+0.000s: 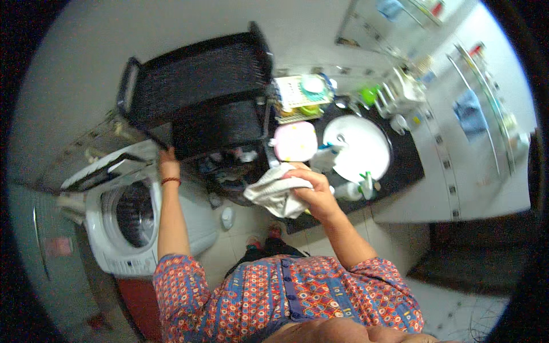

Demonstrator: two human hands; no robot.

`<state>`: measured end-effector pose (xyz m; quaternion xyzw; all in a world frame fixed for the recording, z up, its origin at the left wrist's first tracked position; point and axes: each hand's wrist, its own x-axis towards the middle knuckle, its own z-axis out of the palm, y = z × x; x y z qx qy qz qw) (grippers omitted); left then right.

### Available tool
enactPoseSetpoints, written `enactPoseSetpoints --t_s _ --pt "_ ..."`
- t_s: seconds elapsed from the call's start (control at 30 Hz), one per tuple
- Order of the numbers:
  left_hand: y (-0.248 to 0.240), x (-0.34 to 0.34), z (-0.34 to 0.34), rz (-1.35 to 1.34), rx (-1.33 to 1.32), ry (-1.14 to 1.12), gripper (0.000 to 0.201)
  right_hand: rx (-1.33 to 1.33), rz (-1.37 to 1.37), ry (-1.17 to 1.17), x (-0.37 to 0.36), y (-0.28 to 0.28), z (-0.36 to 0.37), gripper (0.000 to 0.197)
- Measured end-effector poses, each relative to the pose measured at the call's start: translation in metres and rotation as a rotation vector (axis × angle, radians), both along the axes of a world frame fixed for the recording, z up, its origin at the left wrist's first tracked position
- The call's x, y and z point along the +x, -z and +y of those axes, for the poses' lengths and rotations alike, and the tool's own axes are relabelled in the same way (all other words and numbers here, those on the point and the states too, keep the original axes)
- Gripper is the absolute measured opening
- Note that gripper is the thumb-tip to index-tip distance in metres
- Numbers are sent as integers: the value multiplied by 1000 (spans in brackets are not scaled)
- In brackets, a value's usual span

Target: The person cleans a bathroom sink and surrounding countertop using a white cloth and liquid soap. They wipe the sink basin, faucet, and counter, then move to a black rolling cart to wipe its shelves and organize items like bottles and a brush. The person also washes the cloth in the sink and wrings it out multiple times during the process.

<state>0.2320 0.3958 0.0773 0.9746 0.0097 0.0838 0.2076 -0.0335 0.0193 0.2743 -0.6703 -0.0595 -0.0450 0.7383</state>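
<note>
My right hand (314,191) is closed around a bunched off-white cloth (280,191), whose loose folds hang to the left of the fingers. On the other side, my left hand (168,163) grips the lower left corner of a large black basket unit (200,71) with a woven texture; its fingertips are partly hidden. Below the unit's dark panel is an opening with clothes (229,166) in dark and light colours. The held cloth is just right of this opening.
A white top-loading washing machine (123,223) stands at the left with its lid raised. At the right, a dark counter (409,163) bears a round white basin (366,146), a pink container (295,142), a small rack (297,94) and bottles. Glass shelves (483,91) are on the wall.
</note>
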Motion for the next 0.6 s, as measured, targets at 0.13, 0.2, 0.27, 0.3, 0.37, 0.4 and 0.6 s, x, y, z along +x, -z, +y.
enactPoseSetpoints --t_s 0.13,0.2,0.27,0.3,0.37,0.4,0.6 --pt "34 11 13 -242 -100 10 52 160 24 213 -79 -20 -56 33" --pt "38 7 4 -222 -19 -131 59 241 -54 360 -117 -21 -89 33" --pt "30 -4 13 -129 -44 -122 58 261 -160 494 -148 -24 -128 37" --pt "20 -14 10 -78 -72 -110 52 248 -212 568 -166 -24 -149 40" --pt "-7 -57 -5 -192 -277 78 38 196 -192 872 -196 -31 -181 41" --pt "-19 -80 -22 -37 -514 118 36 250 -203 949 -211 -28 -201 38" --pt "-168 -312 -267 917 -977 885 22 278 -107 1102 -266 16 -302 30"
